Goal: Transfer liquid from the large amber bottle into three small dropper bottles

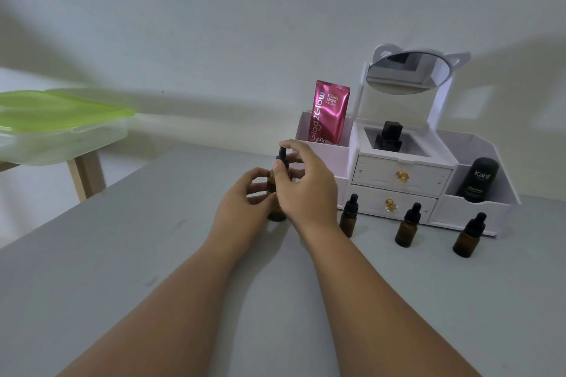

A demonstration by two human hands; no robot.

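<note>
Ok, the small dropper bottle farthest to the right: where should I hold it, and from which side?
I would grip its amber body, below the black dropper cap, coming from the front or the right. It stands upright with bare table there, and the white organizer is close behind it.

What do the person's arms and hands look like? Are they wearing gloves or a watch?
No gloves and no watch. The left hand and right hand are bare, with no rings that show. The left forearm and right forearm are bare too, right down to the picture's bottom edge: no sleeves, bracelets or markings.
</note>
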